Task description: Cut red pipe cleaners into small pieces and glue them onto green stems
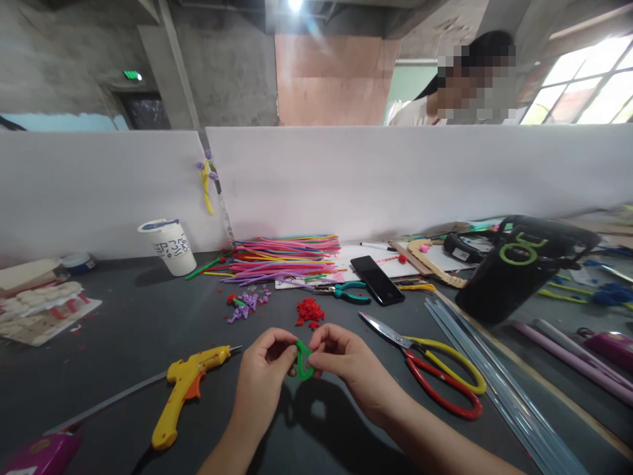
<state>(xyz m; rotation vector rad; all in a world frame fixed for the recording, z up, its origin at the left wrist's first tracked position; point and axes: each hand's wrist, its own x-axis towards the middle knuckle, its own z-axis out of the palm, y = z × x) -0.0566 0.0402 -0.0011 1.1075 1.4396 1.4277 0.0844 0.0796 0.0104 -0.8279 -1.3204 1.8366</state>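
Between my two hands is a short green pipe cleaner (304, 371), bent into a narrow loop above the dark table. My left hand (267, 363) pinches its left side between thumb and fingertips. On the other side, my right hand (341, 356) pinches it too, thumb toward me. Just beyond the fingers lies a small heap of red pieces (310, 311). Purple pieces (248, 305) are scattered to its left. A yellow glue gun (190, 386) rests left of my left hand, and large scissors (430, 363) with red and yellow handles lie right of my right hand.
Behind the heaps are a bundle of coloured pipe cleaners (287, 258), teal pliers (351, 291) and a phone (378, 280). A white cup (171, 247) stands at left. Clear glue sticks (494, 376) and a black container (519, 270) are at right. A person (425, 109) is beyond the white partition (395, 178).
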